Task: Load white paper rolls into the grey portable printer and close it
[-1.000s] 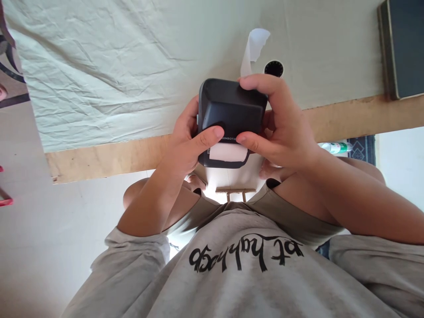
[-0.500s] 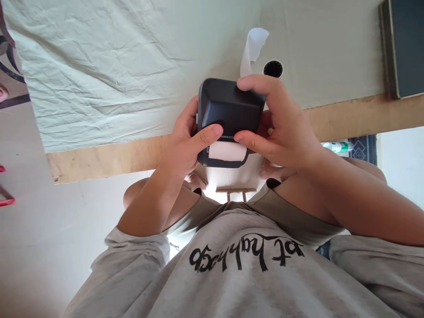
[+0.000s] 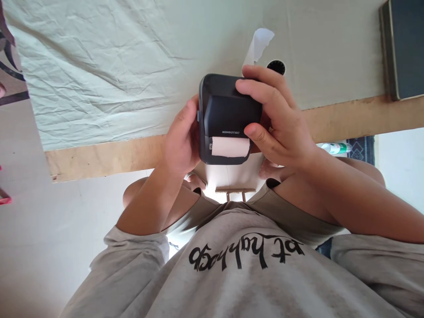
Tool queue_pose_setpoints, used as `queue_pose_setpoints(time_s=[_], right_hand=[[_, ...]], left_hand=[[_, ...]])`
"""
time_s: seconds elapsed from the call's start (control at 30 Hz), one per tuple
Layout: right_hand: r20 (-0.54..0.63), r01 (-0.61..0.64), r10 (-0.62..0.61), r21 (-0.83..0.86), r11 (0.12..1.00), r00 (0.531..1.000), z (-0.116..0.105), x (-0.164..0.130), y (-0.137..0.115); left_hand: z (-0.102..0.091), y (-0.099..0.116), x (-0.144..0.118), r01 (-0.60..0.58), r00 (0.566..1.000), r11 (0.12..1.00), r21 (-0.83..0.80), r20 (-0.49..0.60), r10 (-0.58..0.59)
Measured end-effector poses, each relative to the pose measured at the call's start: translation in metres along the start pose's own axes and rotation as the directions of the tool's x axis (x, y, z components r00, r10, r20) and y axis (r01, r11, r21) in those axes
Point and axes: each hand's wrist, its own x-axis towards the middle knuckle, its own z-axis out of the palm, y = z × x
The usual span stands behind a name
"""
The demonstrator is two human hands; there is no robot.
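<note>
— What is lying under everything?

— A wide, creased pale cloth (image 3: pixel 109 66) is covering a table (image 3: pixel 106 154) whose bare wooden edge is running across the view. A dark flat book-like thing (image 3: pixel 406 44) is sitting at the far right corner. Nearer the camera, the person's grey printed shirt (image 3: pixel 245 274) is filling the bottom.

— And what are the hands doing?

— Both are clasping a small black label printer (image 3: pixel 228 115), held up in the air over the table edge. The right hand (image 3: pixel 281 119) is wrapping it from the right, fingers curled over the top and thumb pressing on the front beside the white label roll (image 3: pixel 231 146). The left hand (image 3: pixel 180 139) is closing on the left side.

— Has anything changed in the last second?

— Yes. The left thumb was lying across the front just above the roll; now it is drawn back to the side, so the brand lettering and the whole roll window are showing. The printer is also sitting a touch higher and facing the camera more squarely. I judge the person is finishing pressing the cover and is now checking the roll.

— Anything smaller behind?

— A curl of white paper strip (image 3: pixel 260 44) and a small black round thing (image 3: pixel 276 67) are lying on the cloth just beyond the fingers.
</note>
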Motion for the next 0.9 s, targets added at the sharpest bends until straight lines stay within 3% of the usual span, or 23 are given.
queue_pose_setpoints(time_s=[0.17,0.47,0.67,0.8,0.9], right_hand=[[0.001,-0.006,0.006,-0.002,1.0,1.0,-0.002,0.001,0.0],[-0.014,-0.012,0.012,-0.014,1.0,1.0,-0.002,0.001,0.0],[0.072,0.006,0.0,-0.088,0.996,0.997,-0.012,0.006,-0.008],[-0.087,-0.04,0.024,-0.184,0.982,0.996,-0.018,0.01,-0.019],[-0.274,-0.078,0.012,-0.232,0.97,0.962,-0.02,0.014,-0.028]], left_hand=[[0.009,0.013,-0.002,0.108,0.984,0.994,-0.036,-0.136,-0.112],[0.013,0.018,-0.001,0.16,0.974,0.983,-0.09,-0.15,-0.172],[0.015,0.016,-0.002,0.139,0.976,0.983,-0.121,-0.153,-0.157],[0.02,0.02,-0.003,0.123,0.99,0.984,-0.125,-0.054,-0.131],[0.021,0.021,-0.004,0.124,0.989,0.989,-0.077,-0.068,-0.129]])
